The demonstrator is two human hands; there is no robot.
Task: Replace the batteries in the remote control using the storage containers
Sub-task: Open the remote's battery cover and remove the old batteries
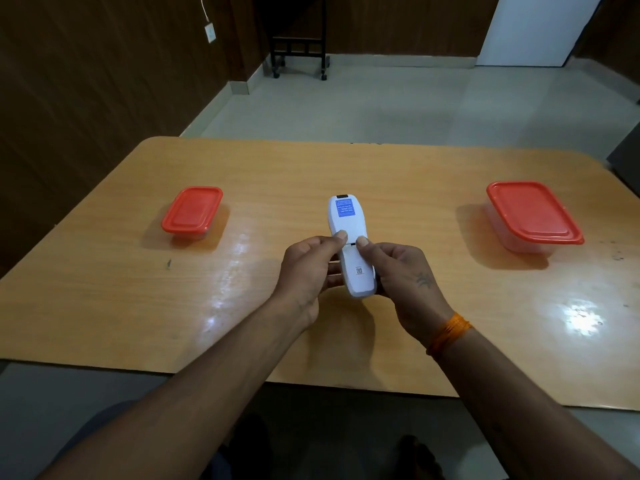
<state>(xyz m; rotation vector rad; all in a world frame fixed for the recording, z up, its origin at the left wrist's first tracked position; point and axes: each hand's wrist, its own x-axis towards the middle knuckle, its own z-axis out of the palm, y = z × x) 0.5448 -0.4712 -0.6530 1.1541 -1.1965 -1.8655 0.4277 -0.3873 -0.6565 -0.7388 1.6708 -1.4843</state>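
Remote (350, 244): one, gripped by both hands, left (304, 271), right (405, 275) | lidded containers: two (192, 211) (533, 214)

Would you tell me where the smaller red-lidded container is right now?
In the head view, the smaller container sits on the table at the person's left, well apart from the remote.

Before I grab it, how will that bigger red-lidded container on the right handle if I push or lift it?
The larger container probably slides easily, since the table looks glossy. Its thin clear plastic walls suggest it is light and may flex. Being low and wide, it seems unlikely to tip.
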